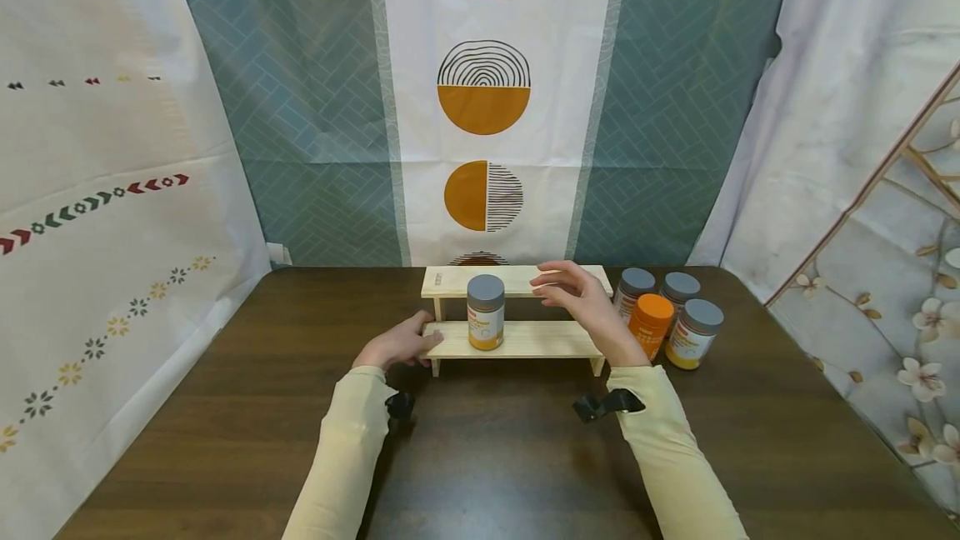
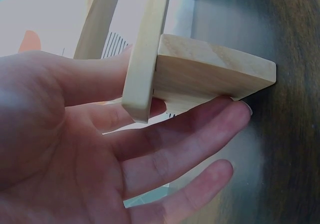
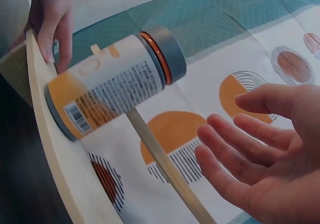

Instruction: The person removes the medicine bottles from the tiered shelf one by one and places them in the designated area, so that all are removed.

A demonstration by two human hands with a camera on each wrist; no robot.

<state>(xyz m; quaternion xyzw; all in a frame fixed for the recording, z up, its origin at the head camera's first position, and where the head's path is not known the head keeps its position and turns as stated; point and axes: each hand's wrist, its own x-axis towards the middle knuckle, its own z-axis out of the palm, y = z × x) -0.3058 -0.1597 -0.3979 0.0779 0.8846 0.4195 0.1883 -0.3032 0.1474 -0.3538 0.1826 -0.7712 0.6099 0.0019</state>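
Observation:
A two-step wooden shelf rack (image 1: pixel 555 342) stands on the dark table. On its lower step, left of the middle, a supplement bottle (image 1: pixel 486 322) with a grey lid stands upright. My left hand (image 1: pixel 396 345) holds the left end of that step. In the left wrist view the thumb lies over the board and the fingers reach below it, beside the rack's leg (image 2: pixel 200 73). My right hand (image 1: pixel 588 307) is raised near the right part of the upper step, fingers loosely bent and holding nothing. The right wrist view shows a gap between the hand (image 3: pixel 270 149) and the bottle (image 3: pixel 110 83).
Right of the rack stand several more bottles: grey-lidded ones, such as the front bottle (image 1: pixel 690 344), and an orange bottle (image 1: pixel 650 323). My right forearm passes close to them. A patterned curtain (image 1: pixel 322 107) hangs behind the table (image 1: pixel 495 457), with white cloths at both sides.

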